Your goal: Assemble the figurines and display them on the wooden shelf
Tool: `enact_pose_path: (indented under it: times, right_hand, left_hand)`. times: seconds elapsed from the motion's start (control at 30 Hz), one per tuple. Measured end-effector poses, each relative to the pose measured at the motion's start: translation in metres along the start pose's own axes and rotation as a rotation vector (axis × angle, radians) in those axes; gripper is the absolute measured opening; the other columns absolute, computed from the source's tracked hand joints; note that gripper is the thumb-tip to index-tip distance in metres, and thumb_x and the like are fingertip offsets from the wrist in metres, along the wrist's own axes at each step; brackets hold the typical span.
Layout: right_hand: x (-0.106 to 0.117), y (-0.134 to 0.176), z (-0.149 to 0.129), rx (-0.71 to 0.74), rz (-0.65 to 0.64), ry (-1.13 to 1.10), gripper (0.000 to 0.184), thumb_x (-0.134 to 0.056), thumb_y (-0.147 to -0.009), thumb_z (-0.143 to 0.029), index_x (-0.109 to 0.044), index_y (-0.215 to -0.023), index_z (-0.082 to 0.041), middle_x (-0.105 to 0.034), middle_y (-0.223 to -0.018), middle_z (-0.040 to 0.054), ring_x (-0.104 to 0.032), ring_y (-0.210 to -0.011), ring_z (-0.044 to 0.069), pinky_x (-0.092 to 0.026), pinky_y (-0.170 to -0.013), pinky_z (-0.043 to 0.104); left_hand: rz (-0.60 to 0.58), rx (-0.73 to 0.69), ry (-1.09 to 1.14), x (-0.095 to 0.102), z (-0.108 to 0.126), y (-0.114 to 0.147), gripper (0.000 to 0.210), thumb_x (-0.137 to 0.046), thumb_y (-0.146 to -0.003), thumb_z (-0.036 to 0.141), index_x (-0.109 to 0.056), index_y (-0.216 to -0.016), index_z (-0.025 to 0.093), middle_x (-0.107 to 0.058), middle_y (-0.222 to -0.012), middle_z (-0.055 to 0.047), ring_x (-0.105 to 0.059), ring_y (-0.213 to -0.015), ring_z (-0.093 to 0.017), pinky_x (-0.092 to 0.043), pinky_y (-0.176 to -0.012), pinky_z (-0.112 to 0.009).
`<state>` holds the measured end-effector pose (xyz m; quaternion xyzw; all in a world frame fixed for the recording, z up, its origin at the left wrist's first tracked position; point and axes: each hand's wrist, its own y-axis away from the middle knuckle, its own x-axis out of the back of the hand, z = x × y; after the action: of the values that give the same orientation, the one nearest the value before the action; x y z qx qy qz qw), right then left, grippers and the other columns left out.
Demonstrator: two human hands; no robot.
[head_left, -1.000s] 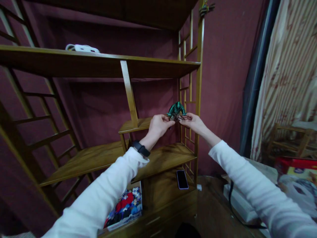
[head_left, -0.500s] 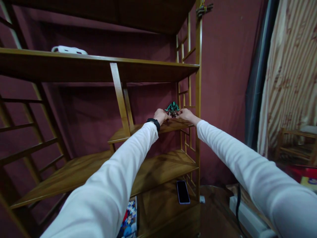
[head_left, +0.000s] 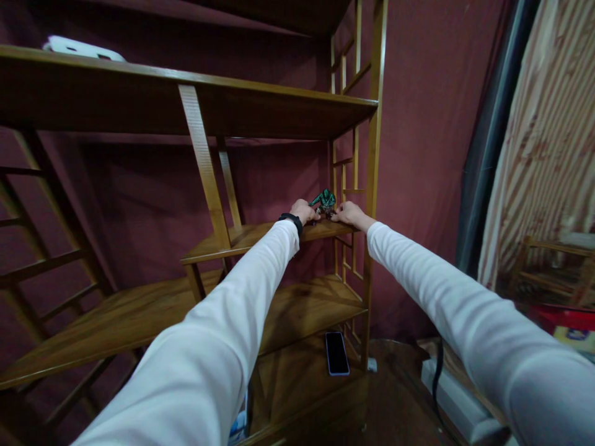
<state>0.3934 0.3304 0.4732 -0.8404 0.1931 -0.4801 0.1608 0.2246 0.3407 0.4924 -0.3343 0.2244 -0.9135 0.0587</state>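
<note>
A small figurine (head_left: 325,199), green on top and darker brownish below, stands on the raised wooden shelf (head_left: 260,234) near its right end. My left hand (head_left: 304,212), with a black band at the wrist, grips the figurine's lower left side with bent fingers. From the right, my right hand (head_left: 349,214) pinches its lower right side between thumb and fingers. Part of the figurine's base is hidden behind the fingers of both hands.
Above runs a long shelf (head_left: 260,90) bearing a white device (head_left: 83,48). A slanting post (head_left: 204,167) stands left of my arms. Lower down lies a phone (head_left: 337,354). The shelf unit's upright (head_left: 374,161) rises beside my right wrist; a curtain (head_left: 534,148) hangs farther right.
The view has shifted, so the shelves sit farther left and higher. The figurine looks more upright and sits closer to the shelf surface, with both hands still at its sides.
</note>
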Motion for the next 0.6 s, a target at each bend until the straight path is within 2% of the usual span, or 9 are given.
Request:
enact_pose_path:
  times: [0.27,0.37,0.5,0.6]
  right_hand:
    - [0.0031,0.0039,0.0035,0.005,-0.018,-0.079,0.024,-0.069,-0.058,-0.033,-0.064,-0.073,-0.015,-0.061,-0.07,0.0018,-0.055,-0.067,0.013,-0.042,-0.063,0.023]
    - [0.0055,0.0068,0.0019,-0.006,-0.025,-0.097,0.024,-0.07,-0.057,-0.032,-0.065,-0.073,-0.014,-0.061,-0.069,0.0024,-0.056,-0.067,0.014,-0.042,-0.062,0.023]
    - [0.0065,0.0093,0.0008,-0.016,-0.012,-0.093,0.028,-0.071,-0.056,-0.032,-0.065,-0.078,-0.015,-0.063,-0.075,0.0034,-0.057,-0.071,0.015,-0.042,-0.065,0.024]
    - [0.0057,0.009,0.0027,0.001,0.011,-0.1,0.036,-0.072,-0.056,-0.032,-0.064,-0.086,-0.015,-0.064,-0.083,0.005,-0.058,-0.079,0.018,-0.043,-0.07,0.026]
  left_hand:
    - [-0.005,0.002,0.018,-0.0006,-0.0027,-0.0074,0.039,-0.082,-0.04,0.013,-0.057,-0.069,0.012,-0.063,-0.083,-0.01,-0.059,-0.089,-0.023,-0.044,-0.068,-0.027]
    - [-0.015,0.043,-0.014,0.0002,-0.0017,-0.0096,0.038,-0.082,-0.038,0.012,-0.056,-0.066,0.012,-0.063,-0.08,-0.01,-0.059,-0.089,-0.024,-0.044,-0.067,-0.027]
    - [-0.037,0.083,-0.115,0.0022,0.0009,-0.0069,0.037,-0.083,-0.038,0.016,-0.054,-0.061,0.012,-0.063,-0.078,-0.011,-0.059,-0.09,-0.026,-0.044,-0.066,-0.028]
    - [-0.025,0.033,-0.04,0.0075,0.0041,0.0002,0.037,-0.083,-0.037,0.014,-0.053,-0.058,0.012,-0.062,-0.078,-0.012,-0.059,-0.09,-0.027,-0.044,-0.067,-0.029]
